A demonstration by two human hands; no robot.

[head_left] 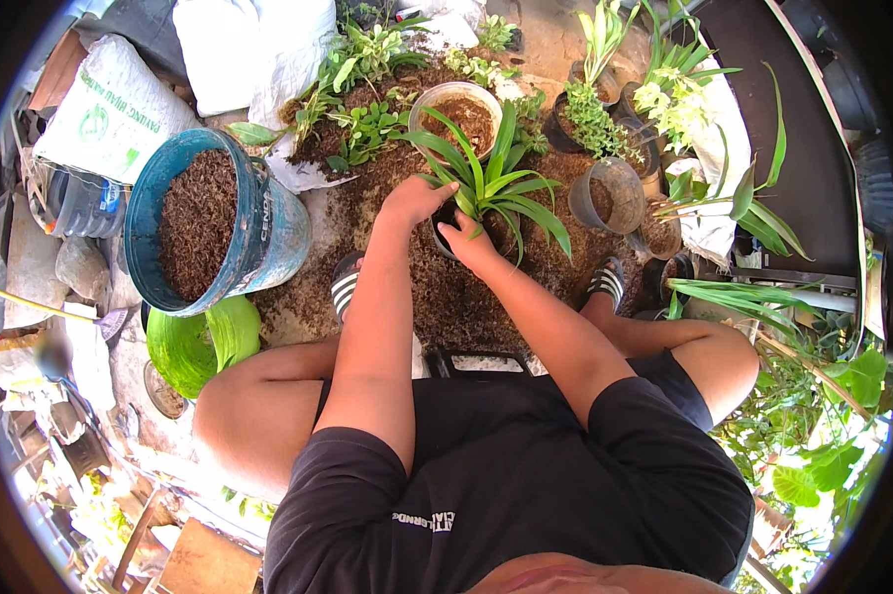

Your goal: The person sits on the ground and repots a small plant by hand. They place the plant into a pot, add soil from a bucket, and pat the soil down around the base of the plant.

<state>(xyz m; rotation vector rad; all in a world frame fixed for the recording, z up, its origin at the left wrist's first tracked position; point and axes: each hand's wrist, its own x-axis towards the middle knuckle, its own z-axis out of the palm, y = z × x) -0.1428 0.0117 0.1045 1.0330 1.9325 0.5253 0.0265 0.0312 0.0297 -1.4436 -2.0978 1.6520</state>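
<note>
**Two hands at a potted green plant**

Two bare hands meet at a dark pot (445, 238) that stands on the ground between the person's sandalled feet, amid a spread of brown loose soil (446, 297). A long-leaved green plant (496, 183) rises out of the pot, its blades fanning up and to the right. The left hand (414, 201) rests on the pot's left rim, fingers curled down over the edge at the base of the plant; its grip looks loosely closed on the rim or the soil there, though I cannot tell which. The right hand (466, 243) lies on the near rim, fingers pressed into the soil beside the stem, its grip narrow and holding nothing that can be made out.

Just behind the plant stands a pale round pot (458, 111) filled with brown soil. To the right sits a grey pot (610, 193), tilted. To the left, a blue bucket (239, 223) leans, full of brown fibrous matter, with a green tub (204, 342) below it. White sacks (120, 109) lie at the upper left, and other leafy plants (674, 94) crowd the upper right.
</note>
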